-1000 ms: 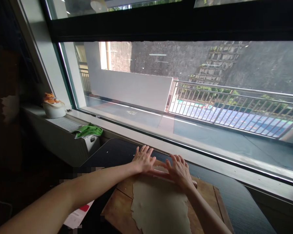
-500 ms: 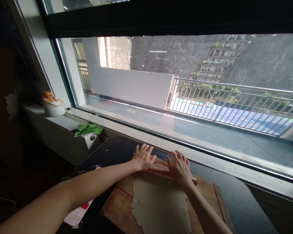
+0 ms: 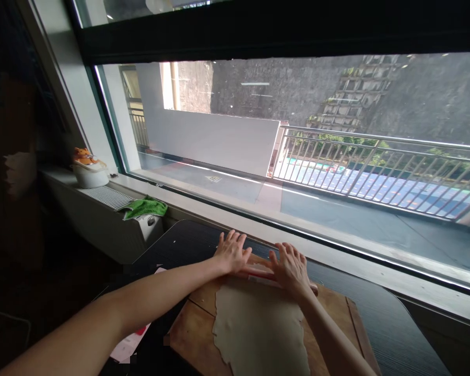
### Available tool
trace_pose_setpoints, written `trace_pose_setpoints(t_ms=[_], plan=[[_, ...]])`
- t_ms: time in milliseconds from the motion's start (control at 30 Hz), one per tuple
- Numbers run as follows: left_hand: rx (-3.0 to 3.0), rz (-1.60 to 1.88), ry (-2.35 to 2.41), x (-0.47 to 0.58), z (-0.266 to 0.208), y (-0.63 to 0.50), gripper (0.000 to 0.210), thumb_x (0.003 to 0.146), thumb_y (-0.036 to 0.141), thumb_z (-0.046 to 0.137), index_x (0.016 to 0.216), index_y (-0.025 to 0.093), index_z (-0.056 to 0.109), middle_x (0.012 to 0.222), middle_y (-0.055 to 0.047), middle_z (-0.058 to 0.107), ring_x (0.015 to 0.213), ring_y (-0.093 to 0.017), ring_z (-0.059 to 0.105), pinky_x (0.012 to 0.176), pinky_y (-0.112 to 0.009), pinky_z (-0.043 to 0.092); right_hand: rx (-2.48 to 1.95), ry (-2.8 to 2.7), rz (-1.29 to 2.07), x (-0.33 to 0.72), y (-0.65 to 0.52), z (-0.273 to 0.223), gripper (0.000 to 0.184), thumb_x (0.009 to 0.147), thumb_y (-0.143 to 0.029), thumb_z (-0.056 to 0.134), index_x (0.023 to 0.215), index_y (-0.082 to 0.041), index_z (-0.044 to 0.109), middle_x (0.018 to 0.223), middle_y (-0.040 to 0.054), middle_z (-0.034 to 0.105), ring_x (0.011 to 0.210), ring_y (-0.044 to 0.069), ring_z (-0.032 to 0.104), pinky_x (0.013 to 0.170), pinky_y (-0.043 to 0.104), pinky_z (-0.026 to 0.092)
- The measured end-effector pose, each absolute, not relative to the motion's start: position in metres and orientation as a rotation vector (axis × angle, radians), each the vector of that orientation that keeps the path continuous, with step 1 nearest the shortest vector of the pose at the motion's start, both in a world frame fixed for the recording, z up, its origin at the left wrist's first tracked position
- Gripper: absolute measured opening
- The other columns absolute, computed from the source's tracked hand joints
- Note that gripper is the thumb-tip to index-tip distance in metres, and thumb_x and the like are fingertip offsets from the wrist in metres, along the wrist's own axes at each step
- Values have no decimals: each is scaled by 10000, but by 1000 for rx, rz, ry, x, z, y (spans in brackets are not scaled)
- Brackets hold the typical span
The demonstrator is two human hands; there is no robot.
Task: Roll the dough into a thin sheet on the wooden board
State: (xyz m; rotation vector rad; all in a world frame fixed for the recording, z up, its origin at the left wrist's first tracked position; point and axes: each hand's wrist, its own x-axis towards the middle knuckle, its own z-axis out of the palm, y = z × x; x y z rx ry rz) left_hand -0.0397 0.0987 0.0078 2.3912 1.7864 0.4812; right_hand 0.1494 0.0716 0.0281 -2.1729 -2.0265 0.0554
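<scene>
A wide sheet of pale dough point(image 3: 260, 329) lies flat on a wooden board point(image 3: 196, 329). Across its far edge rests a rolling pin point(image 3: 261, 273), partly covered by both hands. My left hand point(image 3: 233, 255) lies over the pin's left part, fingers stretched forward and apart. On the pin's right part is my right hand point(image 3: 292, 266), palm down with its fingers extended. One end of the pin shows just beyond the right wrist. Neither hand wraps its fingers round it.
The board sits on a dark table point(image 3: 379, 313) by a large window. A pink-and-white packet point(image 3: 127, 344) lies left of the board, partly behind my left forearm. On a radiator point(image 3: 141, 237) are a green cloth point(image 3: 145, 207) and a white pot point(image 3: 90, 175).
The view has shifted slightly, moving everything a little to the right in the picture. Both hands stay spread on the rolling pin at the dough's far edge.
</scene>
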Motion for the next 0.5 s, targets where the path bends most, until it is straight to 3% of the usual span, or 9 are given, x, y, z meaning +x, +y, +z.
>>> trace_pose_setpoints(t_ms=[133,333,500], plan=[[2338,440,1858,-36,20,114,543,994,413,371,1449,138,484,1499,-161,516,1478,-328,326,1202,-595,232,-2241,-1973,162,146,89,39,561,1027,-450,303,1480,-172,481,1545,129,458,1440,284,375,1147,470,294],[2493,509,1654,-45,-5,68,471,983,414,407,1366,206,585,1459,-116,569,1425,-334,414,1184,-593,281,-2132,-2147,55,156,43,13,527,1018,-464,336,1434,-221,549,1527,97,501,1472,274,339,1179,463,265],[2455,583,1802,-38,8,101,488,983,358,439,1412,145,533,1504,-152,515,1461,-317,362,1215,-584,239,-2124,-2049,4,153,76,26,499,1027,-423,334,1417,-205,554,1505,101,516,1442,263,378,1172,445,271]])
